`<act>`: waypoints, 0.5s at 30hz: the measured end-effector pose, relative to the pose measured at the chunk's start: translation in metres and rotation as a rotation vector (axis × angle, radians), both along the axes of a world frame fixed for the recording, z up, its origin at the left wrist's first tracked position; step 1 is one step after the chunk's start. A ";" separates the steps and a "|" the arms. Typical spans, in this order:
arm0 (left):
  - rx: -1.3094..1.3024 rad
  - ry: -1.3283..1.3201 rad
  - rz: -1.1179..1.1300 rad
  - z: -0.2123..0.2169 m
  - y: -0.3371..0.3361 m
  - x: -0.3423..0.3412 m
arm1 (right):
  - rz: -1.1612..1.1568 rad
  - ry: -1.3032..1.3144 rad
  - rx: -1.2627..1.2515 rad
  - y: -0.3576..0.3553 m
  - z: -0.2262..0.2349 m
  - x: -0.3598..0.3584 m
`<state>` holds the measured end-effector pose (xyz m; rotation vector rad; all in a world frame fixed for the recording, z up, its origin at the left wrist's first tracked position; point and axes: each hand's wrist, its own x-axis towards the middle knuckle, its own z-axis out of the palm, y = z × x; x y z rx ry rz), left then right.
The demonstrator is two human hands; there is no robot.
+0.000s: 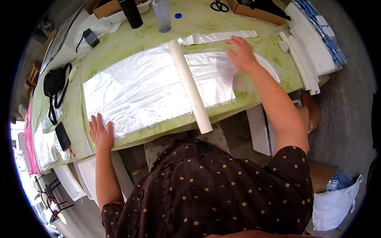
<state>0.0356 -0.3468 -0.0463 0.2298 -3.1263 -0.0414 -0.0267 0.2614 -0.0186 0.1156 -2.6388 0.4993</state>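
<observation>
A thin, shiny white plastic sheet [135, 89] lies spread over the green patterned tablecloth. Across it, from the far side to the near table edge, rests a long pale roll or tube [190, 85], its near end jutting past the edge. More of the thin plastic film [210, 75] shows to the right of the roll. My left hand [102, 134] lies flat on the sheet's near left corner, fingers apart. Over the film's far right part is my right hand [241, 54], fingers spread and empty, close to a narrow folded plastic strip [222, 37]. Whether it touches the film I cannot tell.
Along the far side stand a black tumbler [131, 14] and a clear bottle [161, 16], with a blue cap [178, 16] and black scissors [219, 6] nearby. White rolls [299, 61] lie at the right edge. A black pouch [54, 81] and a phone [62, 137] lie left.
</observation>
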 end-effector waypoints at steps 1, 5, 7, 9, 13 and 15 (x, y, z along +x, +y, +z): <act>-0.001 0.014 -0.005 -0.003 -0.003 0.000 | -0.022 -0.057 0.044 -0.013 -0.005 -0.013; -0.005 0.041 -0.033 -0.006 -0.005 0.001 | -0.149 -0.255 0.157 -0.029 -0.027 -0.054; -0.007 0.037 -0.031 -0.004 -0.003 0.005 | -0.233 -0.314 0.157 -0.029 -0.029 -0.069; -0.005 0.041 -0.032 -0.003 -0.003 0.007 | -0.322 -0.350 0.135 -0.025 -0.022 -0.080; -0.018 0.066 -0.057 -0.006 -0.006 0.010 | -0.392 -0.428 0.164 -0.033 -0.011 -0.084; -0.025 0.058 -0.048 -0.005 -0.006 0.009 | -0.453 -0.426 0.207 -0.023 -0.011 -0.079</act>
